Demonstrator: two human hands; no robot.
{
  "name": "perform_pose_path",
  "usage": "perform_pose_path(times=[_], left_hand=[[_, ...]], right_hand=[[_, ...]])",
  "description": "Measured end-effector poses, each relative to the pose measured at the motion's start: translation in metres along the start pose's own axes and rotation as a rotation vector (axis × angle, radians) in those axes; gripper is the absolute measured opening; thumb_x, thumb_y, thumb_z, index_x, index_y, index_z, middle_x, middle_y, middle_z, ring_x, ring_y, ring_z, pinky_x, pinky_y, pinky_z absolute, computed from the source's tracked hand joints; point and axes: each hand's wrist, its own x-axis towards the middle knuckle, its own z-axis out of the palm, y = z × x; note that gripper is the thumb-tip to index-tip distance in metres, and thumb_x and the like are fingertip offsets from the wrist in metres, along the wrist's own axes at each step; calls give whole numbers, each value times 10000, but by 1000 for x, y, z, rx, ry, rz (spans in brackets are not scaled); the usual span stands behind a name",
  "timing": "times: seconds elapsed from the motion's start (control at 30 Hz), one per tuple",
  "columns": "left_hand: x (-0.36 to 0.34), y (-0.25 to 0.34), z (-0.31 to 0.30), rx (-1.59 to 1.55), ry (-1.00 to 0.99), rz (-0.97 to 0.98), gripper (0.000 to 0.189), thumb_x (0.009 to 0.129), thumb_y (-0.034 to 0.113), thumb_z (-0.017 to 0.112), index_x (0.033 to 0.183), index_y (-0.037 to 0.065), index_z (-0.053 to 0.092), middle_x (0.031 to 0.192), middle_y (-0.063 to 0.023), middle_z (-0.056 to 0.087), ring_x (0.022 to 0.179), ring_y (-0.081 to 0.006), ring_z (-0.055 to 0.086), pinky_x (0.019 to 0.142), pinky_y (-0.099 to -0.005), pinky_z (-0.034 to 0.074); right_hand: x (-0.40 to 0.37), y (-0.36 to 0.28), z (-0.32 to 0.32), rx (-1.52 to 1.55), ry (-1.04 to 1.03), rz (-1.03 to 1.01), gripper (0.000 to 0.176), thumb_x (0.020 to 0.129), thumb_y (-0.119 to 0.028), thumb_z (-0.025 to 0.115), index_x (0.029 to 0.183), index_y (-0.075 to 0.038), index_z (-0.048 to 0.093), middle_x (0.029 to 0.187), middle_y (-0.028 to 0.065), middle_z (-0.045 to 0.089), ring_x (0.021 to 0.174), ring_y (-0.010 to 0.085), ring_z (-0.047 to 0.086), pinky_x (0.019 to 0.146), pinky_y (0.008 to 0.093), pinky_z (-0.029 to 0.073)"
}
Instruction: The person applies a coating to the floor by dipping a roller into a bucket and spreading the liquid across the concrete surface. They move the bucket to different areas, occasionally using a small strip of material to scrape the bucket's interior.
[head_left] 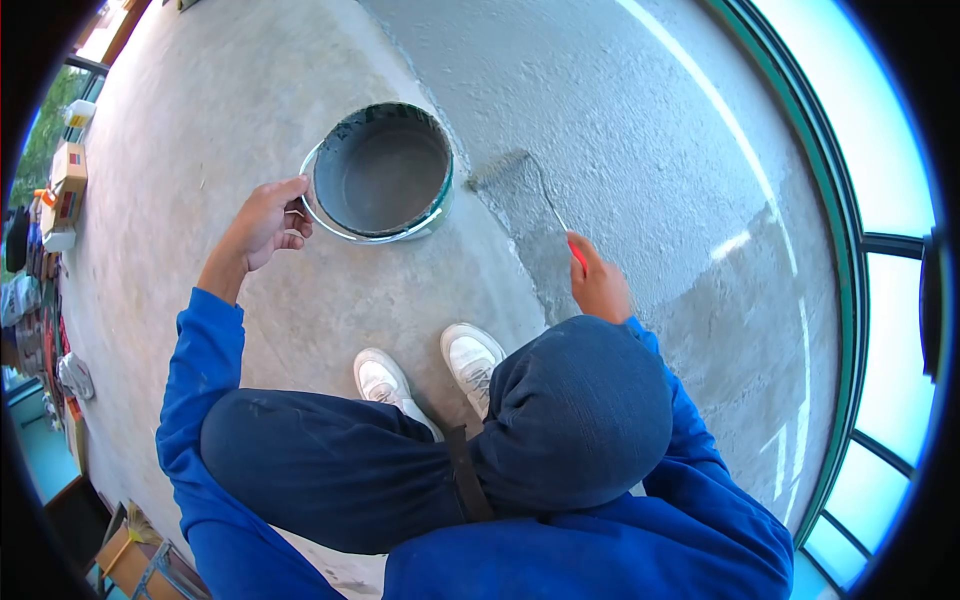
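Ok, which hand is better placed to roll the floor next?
Likely the right hand: it grips the roller by its red handle; the left hand holds the wire handle of the bucket.

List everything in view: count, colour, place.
bucket: one, dark green outside, on floor ahead
bucket handle: one, pale, bucket's near left side
grey material: one mass, grey, inside bucket
roller: one, red grip, grey head, right of bucket
floor: one, pale left, darker coated right
window frame: one, green, right
window panes: several, bright, right edge
clutter: uncountable, mixed, left edge
shoes: two, white, below bucket
trousers: one pair, navy, bottom centre
sleeves: two, blue, both sides
left hand: one, bare, on bucket handle
right hand: one, bare, gripping roller
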Motion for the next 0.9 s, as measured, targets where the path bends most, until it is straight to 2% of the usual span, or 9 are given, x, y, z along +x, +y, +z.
perform_pose_path(times=[0.13,0.33,0.63,0.73,0.83,0.9], left_hand=[[-3,2,1,9,3,-5,283,969,377,490,840,130,538,748,8,541,621,-101,530,507,-241,440],[0,0,1,-6,15,1,293,965,386,497,834,128,539,746,4,546,616,-102,531,495,-240,438],[-1,1,2,-14,12,0,278,966,380,501,847,131,534,739,3,549,615,-104,534,493,-241,440],[-1,1,0,-17,4,-6,275,965,380,503,847,133,534,740,4,549,615,-103,534,496,-241,438],[0,1,1,-16,0,-7,278,965,382,504,839,136,536,739,6,548,615,-101,532,501,-239,434],[-1,1,0,-9,-4,0,282,965,383,505,833,136,538,740,7,547,615,-101,530,505,-237,431]], right_hand=[[-4,11,7,87,31,-65,371,905,-221,523,1274,-264,530,751,208,649,672,425,618,621,545,480],[0,-7,3,-64,17,0,375,908,-229,524,1281,-261,523,752,211,649,690,416,630,636,538,488],[-2,-11,2,-85,0,8,388,918,-233,512,1304,-266,502,731,197,647,691,404,631,629,533,480],[-11,-1,2,-40,24,-59,398,918,-228,508,1314,-266,497,732,197,648,698,400,632,624,529,480],[-8,-7,0,-97,-23,29,407,915,-224,515,1319,-264,492,737,195,647,695,399,629,617,528,477],[-1,-7,-1,-96,-14,1,399,911,-224,521,1308,-260,505,744,192,648,696,401,627,620,525,475]])
